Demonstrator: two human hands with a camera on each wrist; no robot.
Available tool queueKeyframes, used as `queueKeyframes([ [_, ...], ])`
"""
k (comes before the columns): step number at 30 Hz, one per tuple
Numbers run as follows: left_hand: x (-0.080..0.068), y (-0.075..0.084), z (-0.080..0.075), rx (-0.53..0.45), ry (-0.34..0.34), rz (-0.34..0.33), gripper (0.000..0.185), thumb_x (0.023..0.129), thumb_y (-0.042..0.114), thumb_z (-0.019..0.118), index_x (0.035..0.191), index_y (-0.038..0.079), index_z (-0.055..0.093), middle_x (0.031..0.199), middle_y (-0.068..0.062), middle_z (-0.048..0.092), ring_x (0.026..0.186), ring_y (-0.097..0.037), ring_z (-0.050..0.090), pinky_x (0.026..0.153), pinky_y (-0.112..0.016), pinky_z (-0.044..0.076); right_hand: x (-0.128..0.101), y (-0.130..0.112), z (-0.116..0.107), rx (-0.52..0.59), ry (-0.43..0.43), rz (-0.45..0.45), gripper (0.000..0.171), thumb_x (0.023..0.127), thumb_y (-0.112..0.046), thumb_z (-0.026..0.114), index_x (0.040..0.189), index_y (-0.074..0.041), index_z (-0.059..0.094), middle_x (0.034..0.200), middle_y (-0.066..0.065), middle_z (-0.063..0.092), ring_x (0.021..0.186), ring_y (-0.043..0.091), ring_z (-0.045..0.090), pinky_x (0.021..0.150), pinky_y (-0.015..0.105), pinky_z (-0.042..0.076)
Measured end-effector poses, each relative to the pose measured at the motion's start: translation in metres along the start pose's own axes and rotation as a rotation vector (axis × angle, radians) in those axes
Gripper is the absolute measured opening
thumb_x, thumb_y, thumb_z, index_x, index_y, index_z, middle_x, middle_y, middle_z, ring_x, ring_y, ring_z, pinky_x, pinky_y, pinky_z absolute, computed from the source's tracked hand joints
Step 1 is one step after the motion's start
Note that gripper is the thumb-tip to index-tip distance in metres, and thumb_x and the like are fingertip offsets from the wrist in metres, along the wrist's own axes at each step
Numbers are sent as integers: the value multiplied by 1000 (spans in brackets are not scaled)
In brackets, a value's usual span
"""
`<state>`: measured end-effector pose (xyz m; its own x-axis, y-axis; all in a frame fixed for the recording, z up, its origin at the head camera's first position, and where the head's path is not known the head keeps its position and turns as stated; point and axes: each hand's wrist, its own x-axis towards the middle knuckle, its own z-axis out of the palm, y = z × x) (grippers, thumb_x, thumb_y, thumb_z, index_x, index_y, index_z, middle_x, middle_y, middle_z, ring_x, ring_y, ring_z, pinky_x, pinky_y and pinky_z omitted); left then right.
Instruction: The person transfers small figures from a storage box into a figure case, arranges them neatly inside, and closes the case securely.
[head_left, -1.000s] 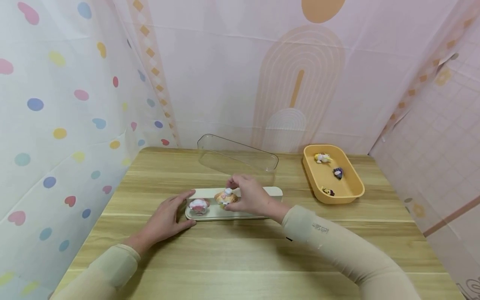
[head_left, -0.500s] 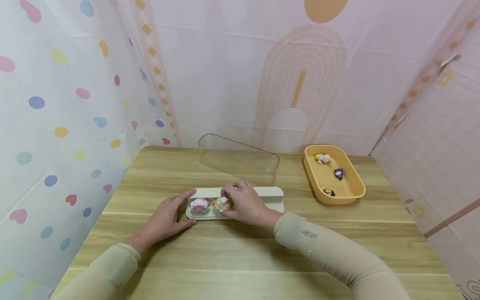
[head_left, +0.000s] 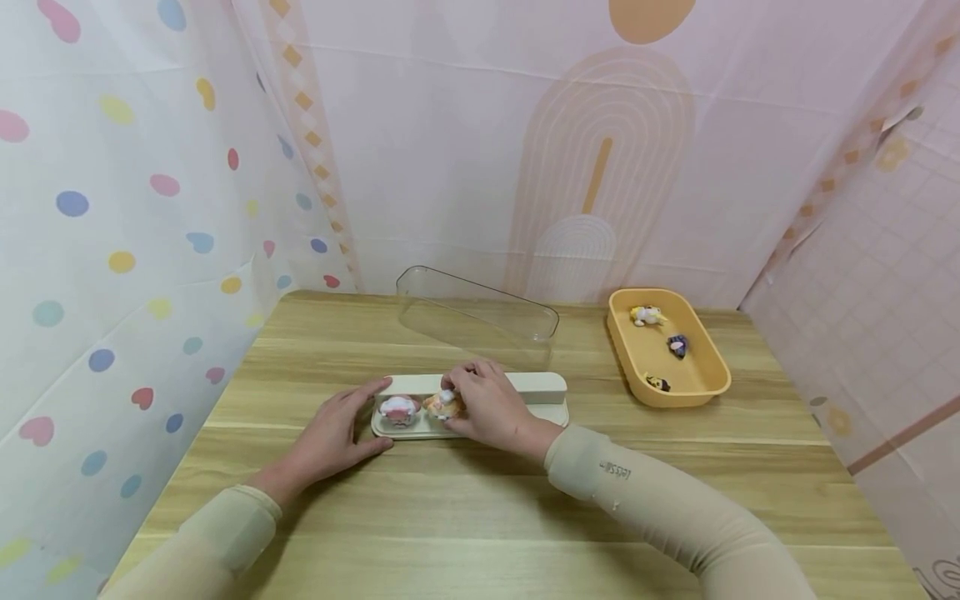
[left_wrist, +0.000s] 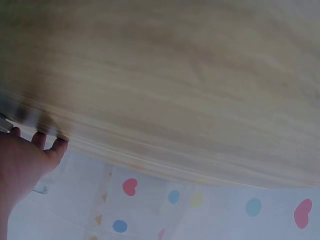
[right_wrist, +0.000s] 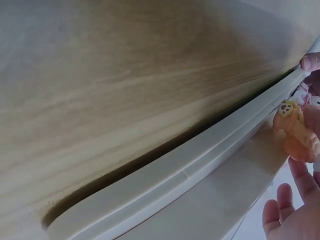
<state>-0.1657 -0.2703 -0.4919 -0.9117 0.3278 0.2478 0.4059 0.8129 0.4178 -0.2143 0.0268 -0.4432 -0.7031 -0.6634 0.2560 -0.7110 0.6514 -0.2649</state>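
Note:
A long cream display base (head_left: 546, 383) with a raised step along its back lies mid-table. My left hand (head_left: 330, 437) holds its left end, fingers at the back corner and thumb along the front edge. Near that end stands a pink-and-white figurine (head_left: 399, 411). Just right of it, my right hand (head_left: 495, 410) pinches an orange figurine (head_left: 437, 406) with a white top, over the lower level of the base. In the right wrist view, the orange figurine (right_wrist: 296, 131) shows between thumb and fingers. The left wrist view catches only the fingers (left_wrist: 59, 146) at the base's end.
Behind the base a clear cover (head_left: 480, 325) lies on the table. To the right, a yellow tray (head_left: 723, 382) contains a yellow-and-white figurine (head_left: 647, 316), a dark blue one (head_left: 677, 346) and a small yellow-and-dark one (head_left: 657, 382). Printed curtains hang behind and at both sides.
My right hand has shifted slightly left and down with the orange figurine, bringing it close beside the pink-and-white one. The left hand has stayed at the base's end.

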Motion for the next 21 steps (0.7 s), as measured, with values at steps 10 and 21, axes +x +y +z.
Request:
queueKeyframes([
  [10, 0, -1, 0, -6, -25, -23, 95, 86, 35, 92, 164, 21, 40, 152, -18, 62, 136, -51, 58, 117, -71, 39, 0, 1, 1, -2, -30, 19, 56, 90, -40, 88, 132, -15, 62, 137, 1, 70, 138, 24, 56, 128, 46, 35],
  [21, 0, -2, 1, -8, -21, -23, 96, 85, 36, 92, 164, 22, 40, 151, -18, 63, 136, -50, 58, 117, -70, 38, -1, 1, 1, 13, -15, -11, 65, 88, -41, 90, 139, -13, 60, 139, 1, 70, 138, 25, 55, 128, 45, 35],
])
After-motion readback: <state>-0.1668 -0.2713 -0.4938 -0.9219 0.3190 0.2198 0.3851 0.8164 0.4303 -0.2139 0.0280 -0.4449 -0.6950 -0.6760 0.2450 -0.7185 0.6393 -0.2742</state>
